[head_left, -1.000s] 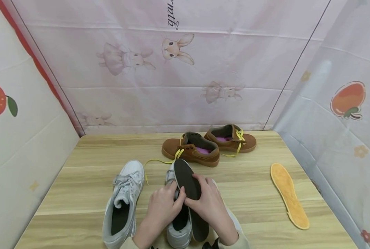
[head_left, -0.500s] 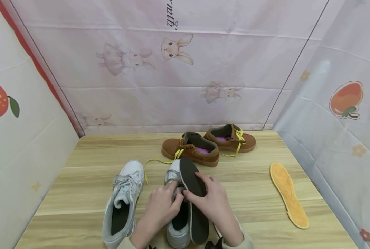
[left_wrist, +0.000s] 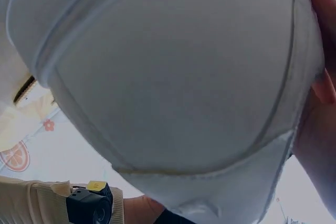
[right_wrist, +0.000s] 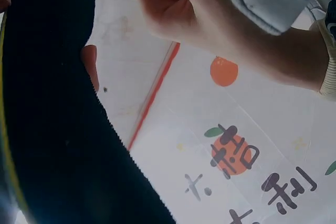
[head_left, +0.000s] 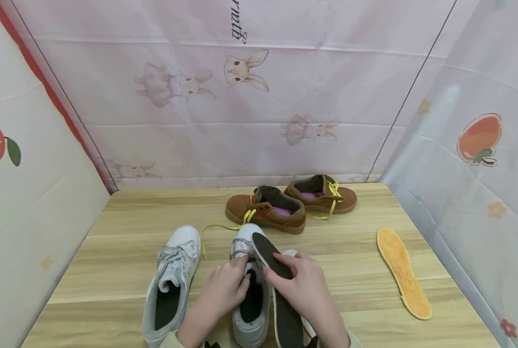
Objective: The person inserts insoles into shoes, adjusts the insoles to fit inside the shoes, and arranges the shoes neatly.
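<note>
In the head view my left hand [head_left: 224,290] grips the collar and tongue area of a white sneaker [head_left: 251,331] that stands in front of me, its dark inside showing. My right hand [head_left: 306,287] pinches a black insole [head_left: 288,314] with a thin pale edge by its sides, tilted just right of that sneaker. The left wrist view is filled by the white side of the sneaker [left_wrist: 178,77], fingers at its right edge. From the right wrist, the black insole [right_wrist: 52,98] shows large, a fingertip [right_wrist: 90,69] behind its edge.
Left of the hands stands a second white sneaker [head_left: 167,290]. Two brown shoes [head_left: 267,212] with yellow laces and purple inside sit at the back. An orange insole [head_left: 404,273] lies on the right. Partly under my right hand is a flat white item [head_left: 290,253].
My right hand has drawn the black insole rightward and toward me, away from the sneaker's opening, which shows more now. The left hand stays at the sneaker.
</note>
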The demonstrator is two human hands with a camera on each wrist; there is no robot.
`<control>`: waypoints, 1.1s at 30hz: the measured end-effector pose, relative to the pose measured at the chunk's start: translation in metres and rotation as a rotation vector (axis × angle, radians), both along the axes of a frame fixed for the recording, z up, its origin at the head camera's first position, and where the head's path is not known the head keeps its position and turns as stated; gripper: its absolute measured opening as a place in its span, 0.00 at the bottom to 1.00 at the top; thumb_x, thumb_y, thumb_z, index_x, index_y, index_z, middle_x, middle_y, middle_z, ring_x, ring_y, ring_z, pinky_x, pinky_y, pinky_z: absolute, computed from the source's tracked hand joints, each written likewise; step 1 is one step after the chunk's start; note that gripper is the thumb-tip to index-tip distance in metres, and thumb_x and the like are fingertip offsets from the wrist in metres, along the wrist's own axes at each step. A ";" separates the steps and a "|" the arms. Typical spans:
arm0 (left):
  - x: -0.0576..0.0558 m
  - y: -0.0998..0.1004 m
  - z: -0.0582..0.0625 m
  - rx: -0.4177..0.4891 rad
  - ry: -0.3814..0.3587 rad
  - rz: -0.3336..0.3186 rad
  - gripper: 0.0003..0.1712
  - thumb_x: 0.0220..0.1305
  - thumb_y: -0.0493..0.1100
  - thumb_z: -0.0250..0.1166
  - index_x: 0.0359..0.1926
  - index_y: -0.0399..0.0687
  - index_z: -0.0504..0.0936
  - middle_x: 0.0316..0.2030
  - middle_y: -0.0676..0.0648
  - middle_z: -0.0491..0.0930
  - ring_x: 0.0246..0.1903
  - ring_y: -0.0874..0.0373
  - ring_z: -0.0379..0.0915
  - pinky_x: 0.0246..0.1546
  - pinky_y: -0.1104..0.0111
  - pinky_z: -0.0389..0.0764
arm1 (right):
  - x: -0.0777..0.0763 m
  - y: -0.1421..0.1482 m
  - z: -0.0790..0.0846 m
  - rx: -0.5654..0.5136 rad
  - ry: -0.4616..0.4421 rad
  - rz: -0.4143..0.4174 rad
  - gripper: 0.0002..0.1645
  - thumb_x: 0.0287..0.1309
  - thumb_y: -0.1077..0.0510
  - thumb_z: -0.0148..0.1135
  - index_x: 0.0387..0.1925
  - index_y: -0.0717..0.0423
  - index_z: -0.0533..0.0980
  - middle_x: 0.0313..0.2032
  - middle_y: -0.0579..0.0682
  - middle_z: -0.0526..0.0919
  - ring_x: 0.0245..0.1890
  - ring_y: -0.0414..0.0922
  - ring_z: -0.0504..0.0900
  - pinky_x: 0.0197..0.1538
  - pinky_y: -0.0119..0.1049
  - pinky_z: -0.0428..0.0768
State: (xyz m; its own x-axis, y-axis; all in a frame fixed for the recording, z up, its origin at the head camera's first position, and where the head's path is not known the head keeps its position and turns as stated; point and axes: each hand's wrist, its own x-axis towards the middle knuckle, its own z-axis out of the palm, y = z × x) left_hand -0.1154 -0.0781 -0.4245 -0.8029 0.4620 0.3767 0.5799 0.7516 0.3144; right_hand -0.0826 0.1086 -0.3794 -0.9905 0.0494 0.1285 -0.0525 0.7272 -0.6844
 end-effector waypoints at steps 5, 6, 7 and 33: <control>0.000 0.001 0.004 0.056 -0.039 0.015 0.07 0.54 0.37 0.66 0.26 0.44 0.75 0.18 0.50 0.75 0.18 0.54 0.75 0.15 0.65 0.69 | 0.007 0.001 0.006 0.008 0.001 0.022 0.19 0.43 0.40 0.69 0.40 0.39 0.84 0.20 0.41 0.68 0.20 0.39 0.63 0.23 0.31 0.63; 0.000 0.002 0.004 0.074 -0.041 0.023 0.08 0.54 0.37 0.66 0.25 0.45 0.74 0.17 0.50 0.75 0.18 0.55 0.75 0.15 0.65 0.69 | 0.009 0.001 0.007 0.011 0.003 0.026 0.19 0.43 0.41 0.70 0.39 0.39 0.84 0.20 0.40 0.69 0.20 0.39 0.64 0.23 0.31 0.63; 0.001 0.002 0.005 0.090 -0.040 0.031 0.08 0.53 0.37 0.66 0.24 0.46 0.74 0.16 0.51 0.74 0.17 0.56 0.75 0.15 0.65 0.69 | 0.010 0.001 0.008 0.011 0.008 0.032 0.18 0.42 0.41 0.70 0.38 0.39 0.84 0.21 0.39 0.69 0.20 0.38 0.64 0.23 0.30 0.63; -0.003 0.018 0.009 0.206 -0.036 0.306 0.23 0.53 0.42 0.67 0.07 0.52 0.68 0.06 0.57 0.60 0.10 0.62 0.56 0.12 0.69 0.57 | 0.038 0.009 0.030 0.154 -0.026 0.152 0.17 0.35 0.45 0.71 0.31 0.45 0.84 0.22 0.38 0.70 0.20 0.35 0.66 0.23 0.28 0.62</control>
State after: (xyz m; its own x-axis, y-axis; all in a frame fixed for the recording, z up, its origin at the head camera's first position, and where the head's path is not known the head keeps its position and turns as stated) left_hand -0.1185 -0.0599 -0.4160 -0.9064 0.1164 0.4061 0.3245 0.8074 0.4928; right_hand -0.0445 0.1180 -0.3494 -0.9881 -0.1192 0.0977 -0.1537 0.8083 -0.5683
